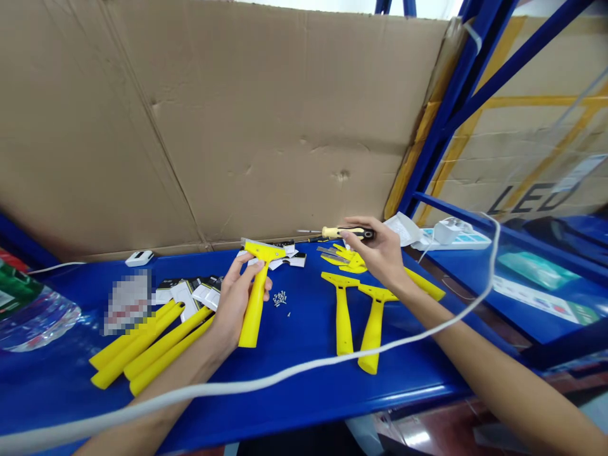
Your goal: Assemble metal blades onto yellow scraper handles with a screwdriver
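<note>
My left hand [237,291] is wrapped round the handle of a yellow scraper [258,297], whose wide head with a blade edge points up and away. In my right hand [380,250] is a screwdriver [335,233] with a cream and black handle, its shaft pointing left above the shelf. Below the right hand lie flat yellow head pieces [349,259] and some metal blades [332,254]. Two more T-shaped yellow scrapers [342,316] rest nearer to me, the right one [373,332] partly overlapping another yellow piece. Small screws [280,299] form a pile between the hands.
Several yellow handle tubes [156,354] and packaging cards [187,294] lie at left, near a plastic bottle [38,316]. A white cable [285,377] crosses the foreground. A cardboard sheet [247,126] stands behind the blue shelf [294,405]; a power strip [451,239] lies at right.
</note>
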A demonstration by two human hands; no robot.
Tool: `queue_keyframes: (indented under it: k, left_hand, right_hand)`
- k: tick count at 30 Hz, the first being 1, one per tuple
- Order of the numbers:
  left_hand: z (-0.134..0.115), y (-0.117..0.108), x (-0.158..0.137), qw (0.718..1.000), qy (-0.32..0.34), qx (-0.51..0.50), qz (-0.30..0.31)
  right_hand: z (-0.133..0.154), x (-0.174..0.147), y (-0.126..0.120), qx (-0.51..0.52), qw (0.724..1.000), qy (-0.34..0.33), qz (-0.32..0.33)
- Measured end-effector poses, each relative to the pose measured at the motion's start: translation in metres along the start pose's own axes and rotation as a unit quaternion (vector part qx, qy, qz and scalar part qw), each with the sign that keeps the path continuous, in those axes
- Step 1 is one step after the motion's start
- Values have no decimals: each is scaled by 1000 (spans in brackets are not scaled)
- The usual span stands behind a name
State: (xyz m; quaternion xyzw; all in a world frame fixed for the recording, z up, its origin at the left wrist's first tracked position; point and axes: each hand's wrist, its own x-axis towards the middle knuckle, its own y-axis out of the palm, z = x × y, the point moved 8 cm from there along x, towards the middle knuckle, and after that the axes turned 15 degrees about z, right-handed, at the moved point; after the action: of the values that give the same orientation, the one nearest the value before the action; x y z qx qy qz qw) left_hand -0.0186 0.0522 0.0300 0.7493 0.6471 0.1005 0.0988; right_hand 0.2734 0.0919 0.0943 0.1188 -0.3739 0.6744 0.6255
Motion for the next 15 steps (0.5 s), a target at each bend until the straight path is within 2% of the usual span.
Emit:
queue_keyframes:
  k: [6,11,15]
  left_hand:
    - [8,-1,4,1000,23,9,11]
    - [13,0,5,999,24,18,23]
    - [14,1,4,999,21,21,25]
  right_hand:
    - [26,-14,4,-42,997,-49,-34]
    - [36,-26,14,-58,986,-154,-6]
    - [40,-28,23,-99,977,-188,35]
